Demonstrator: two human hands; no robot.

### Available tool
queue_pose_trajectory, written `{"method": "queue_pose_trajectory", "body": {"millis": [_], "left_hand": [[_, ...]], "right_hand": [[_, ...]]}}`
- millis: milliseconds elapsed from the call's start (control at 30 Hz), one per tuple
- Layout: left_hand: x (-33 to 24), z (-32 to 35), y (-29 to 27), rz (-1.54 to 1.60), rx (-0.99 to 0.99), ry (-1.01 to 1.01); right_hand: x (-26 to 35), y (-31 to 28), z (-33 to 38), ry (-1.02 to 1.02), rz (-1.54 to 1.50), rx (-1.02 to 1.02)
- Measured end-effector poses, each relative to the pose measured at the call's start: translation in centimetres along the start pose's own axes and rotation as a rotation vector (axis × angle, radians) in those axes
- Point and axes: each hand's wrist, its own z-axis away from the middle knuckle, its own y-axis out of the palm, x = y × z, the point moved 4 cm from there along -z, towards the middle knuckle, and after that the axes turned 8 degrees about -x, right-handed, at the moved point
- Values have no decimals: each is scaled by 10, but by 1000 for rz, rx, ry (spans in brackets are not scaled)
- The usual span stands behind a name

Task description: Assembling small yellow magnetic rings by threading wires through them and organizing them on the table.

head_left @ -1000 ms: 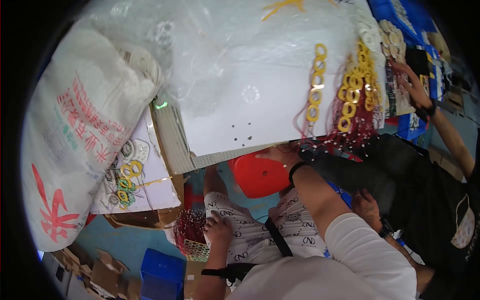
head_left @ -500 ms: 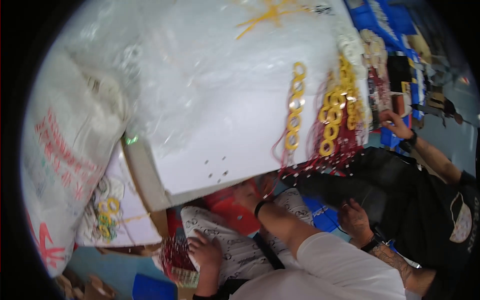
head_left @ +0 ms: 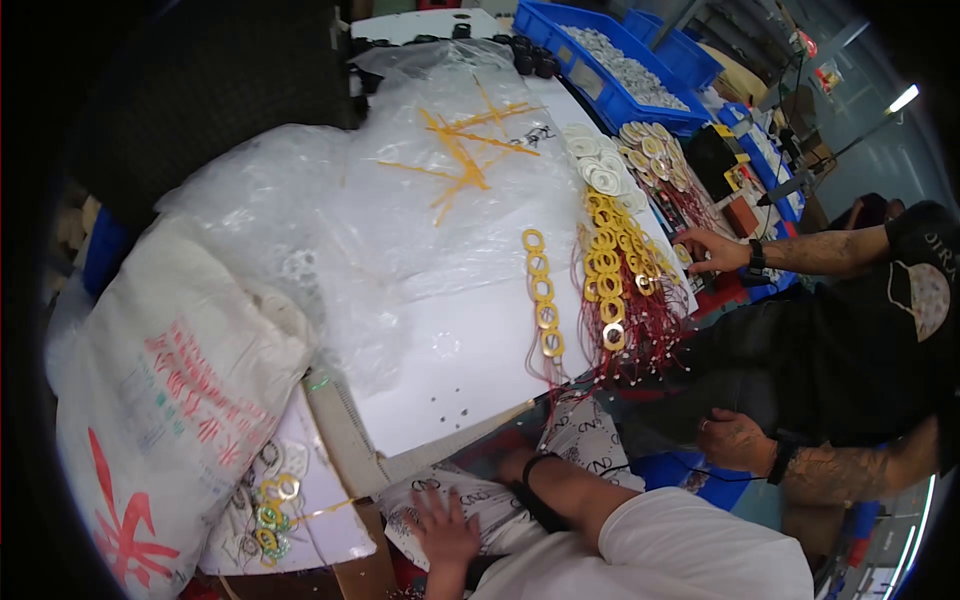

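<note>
My left hand lies flat on my patterned trouser leg, fingers spread, holding nothing. My right hand is low beside the table's front edge; its fingers are hidden, so I cannot see what it touches. On the white tabletop above it, a column of yellow rings with red wires lies near that edge. Further right is a denser group of yellow rings, its red wires hanging over the edge. Several small dark bits are scattered on the white surface.
Clear plastic sheeting with orange strips covers the far table. A white printed sack bulks at left, by a board with coloured rings. A co-worker's hand reaches in at right, near white rings and a blue bin.
My view has tilted up, showing more of the far table. My left hand's fingers are more spread on my leg. The right hand remains by the table edge.
</note>
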Motion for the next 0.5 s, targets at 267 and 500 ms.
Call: {"method": "queue_pose_trajectory", "body": {"millis": [267,500], "left_hand": [[12,-17,35,64,-244,62],[-7,15,32,190,-196,49]], "right_hand": [[-57,-58,-30,-37,-290,25],[-48,-34,9,-183,-450,244]]}}
